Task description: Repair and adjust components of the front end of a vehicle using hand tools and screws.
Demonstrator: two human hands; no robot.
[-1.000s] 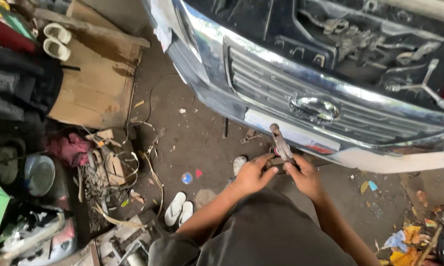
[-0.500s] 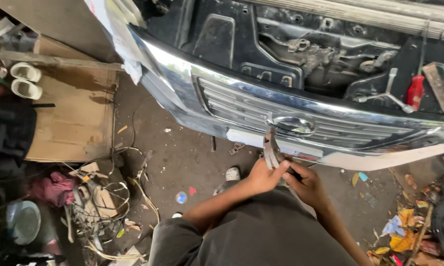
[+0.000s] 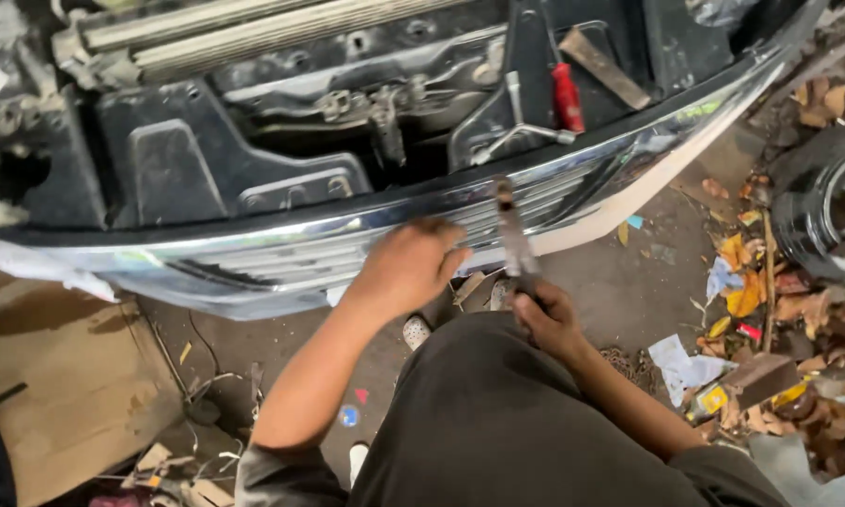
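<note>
Two bare hands work at the front of a car whose engine bay stands open. The left hand (image 3: 411, 266) lies curled against the chrome grille (image 3: 366, 239), its knuckles up and its fingers bent over the shiny horizontal slats; whether it grips a slat or only presses on it cannot be told. The right hand (image 3: 546, 319) is closed round the lower end of a pair of pliers (image 3: 511, 235), which stands nearly upright with its tip touching or just before the grille's upper edge. The pliers looks worn and dull, a dark grey-brown metal with rusty patches, long and slim, the two handles pressed together inside the fist.

The grille is a broad curved band of bright chrome that mirrors its surroundings, running from the lower left up to the right, with a white bumper (image 3: 629, 192) edge beneath it. Behind it on the black panel of the engine bay lie a red-handled screwdriver (image 3: 566, 96) and a silvery wrench (image 3: 521, 131), just beside each other. The person's dark trousers (image 3: 497, 422) fill the lower middle of the view. To the right, scraps of paper and dry leaves (image 3: 737, 282) litter the dirt ground near a black tyre (image 3: 830, 202). A sheet of brown cardboard (image 3: 56, 376) lies at the lower left.
</note>
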